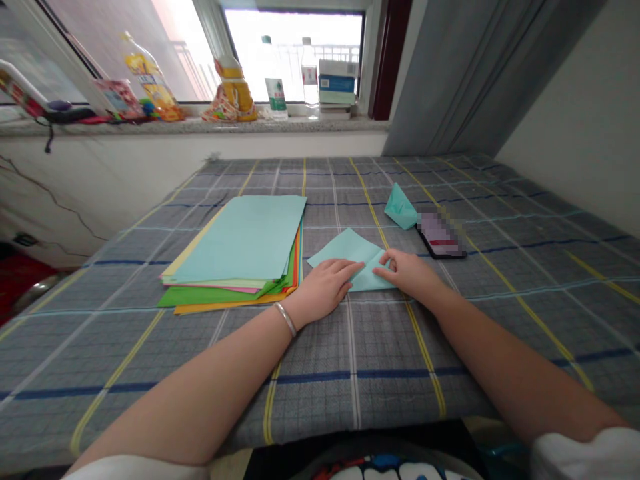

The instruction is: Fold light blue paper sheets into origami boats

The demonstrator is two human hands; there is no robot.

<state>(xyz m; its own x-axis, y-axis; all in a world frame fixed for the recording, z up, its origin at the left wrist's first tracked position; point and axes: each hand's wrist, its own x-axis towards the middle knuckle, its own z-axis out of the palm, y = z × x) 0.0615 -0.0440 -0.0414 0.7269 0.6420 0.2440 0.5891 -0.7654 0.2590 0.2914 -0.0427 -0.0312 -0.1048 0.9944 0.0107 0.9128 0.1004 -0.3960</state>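
Observation:
A folded sheet of light blue paper lies flat on the cloth-covered table in front of me. My left hand rests on it, open, with the fingers stretched out and pressing it down. At the paper's right side my right hand is closed, its thumb and curled forefinger gripping the folded edge. Beyond my right hand stands a finished-looking folded shape of the same blue paper. Parts of the sheet are hidden under both hands.
Left of my hands lies a stack of coloured paper, blue on top. A phone lies to the right, touching or close to the folded shape. Bottles, including a yellow-labelled bottle, and stacked boxes line the windowsill.

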